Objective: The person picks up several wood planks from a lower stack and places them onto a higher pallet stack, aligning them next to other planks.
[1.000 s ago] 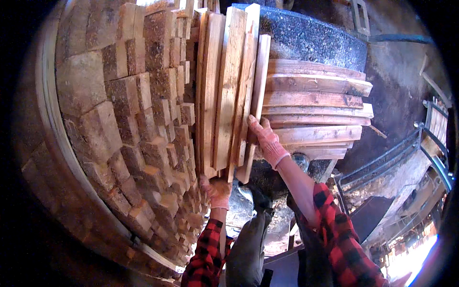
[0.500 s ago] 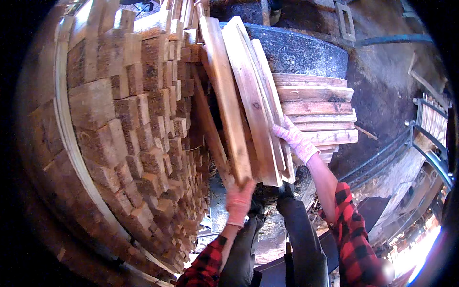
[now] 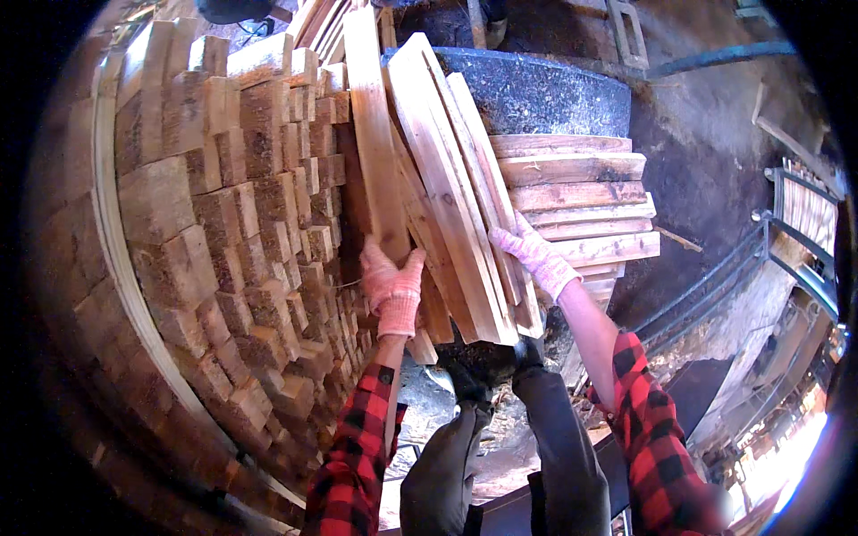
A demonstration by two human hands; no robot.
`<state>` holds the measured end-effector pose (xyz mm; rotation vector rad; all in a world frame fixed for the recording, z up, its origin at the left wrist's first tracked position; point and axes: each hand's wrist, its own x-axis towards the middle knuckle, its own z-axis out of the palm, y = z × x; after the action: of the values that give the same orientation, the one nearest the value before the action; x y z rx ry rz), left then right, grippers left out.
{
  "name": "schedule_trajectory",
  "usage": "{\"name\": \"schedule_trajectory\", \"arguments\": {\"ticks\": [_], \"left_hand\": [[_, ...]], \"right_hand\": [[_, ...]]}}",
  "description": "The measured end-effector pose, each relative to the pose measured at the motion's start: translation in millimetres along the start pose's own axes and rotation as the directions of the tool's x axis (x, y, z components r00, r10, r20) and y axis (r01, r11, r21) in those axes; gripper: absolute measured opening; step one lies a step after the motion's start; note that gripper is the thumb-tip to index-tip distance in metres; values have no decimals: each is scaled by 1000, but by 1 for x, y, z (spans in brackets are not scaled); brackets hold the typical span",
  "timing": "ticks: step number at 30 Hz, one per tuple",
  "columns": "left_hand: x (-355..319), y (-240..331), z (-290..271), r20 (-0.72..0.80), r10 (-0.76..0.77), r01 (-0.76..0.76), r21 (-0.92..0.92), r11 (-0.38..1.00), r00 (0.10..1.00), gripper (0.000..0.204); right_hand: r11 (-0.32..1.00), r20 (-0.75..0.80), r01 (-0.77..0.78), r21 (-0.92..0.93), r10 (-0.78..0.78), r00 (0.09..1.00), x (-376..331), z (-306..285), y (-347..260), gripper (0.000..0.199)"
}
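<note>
- Two gloved hands on a leaning bundle of boards [image 3: 456, 205]: left hand [image 3: 393, 286] wrapped round the lower end of one long plank [image 3: 371, 143], fingers closed on its edge; right hand [image 3: 532, 255] pressed flat-ish vs. the outer face of the bundle, fingers curled over the edge, not a full fist.
- Bundle stands near upright, tilted top-left, lower ends just above the person's knees, between the stacked block wall [image 3: 232, 223] on the left & the flat board pile [image 3: 576, 196] on the right.
- Risk, as I judge it: bundle is loose, several boards fanned out at diff. angles. If the right hand's pressure eases, outer boards could slide off & drop on legs/feet.
- Risk 2: the single plank is held at its bottom end only, so it's top-heavy; could swing or tip towards the block wall & knock ends loose.
- Risk 3: rough-sawn edges, so splinters or a snag on the knit gloves are poss.; grip prob. slips less, though.
- Materials: boards pale, fresh-cut softwood look, visible grain, thin & long, square edges.
- Block wall: short chunky offcuts, end grain out, uneven depths, bound by a curved pale band [image 3: 116, 268].
- Behind: big dark rounded tank or drum [image 3: 545, 89], speckled, rough surface.
- Ground: dirt & wood debris. Sleeves red/black check flannel.
</note>
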<state>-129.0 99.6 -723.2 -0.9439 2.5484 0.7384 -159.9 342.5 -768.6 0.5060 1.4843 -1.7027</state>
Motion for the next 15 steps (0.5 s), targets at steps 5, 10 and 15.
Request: {"name": "schedule_trajectory", "arguments": {"ticks": [5,10,15], "left_hand": [[-110,-58,17,271,337,-411,298,861,902,97],[-70,-75,12,199,-247,312,-462,830,949,96],[-60,-111,23,357,-188,341,-438,832,915,87]], "right_hand": [[999,44,36,9,-36,998,3,3,16,103],[982,-83,180,64,-174,981,9,8,39,130],[999,-78,29,-13,-30,996,-1,40,34,153]]}}
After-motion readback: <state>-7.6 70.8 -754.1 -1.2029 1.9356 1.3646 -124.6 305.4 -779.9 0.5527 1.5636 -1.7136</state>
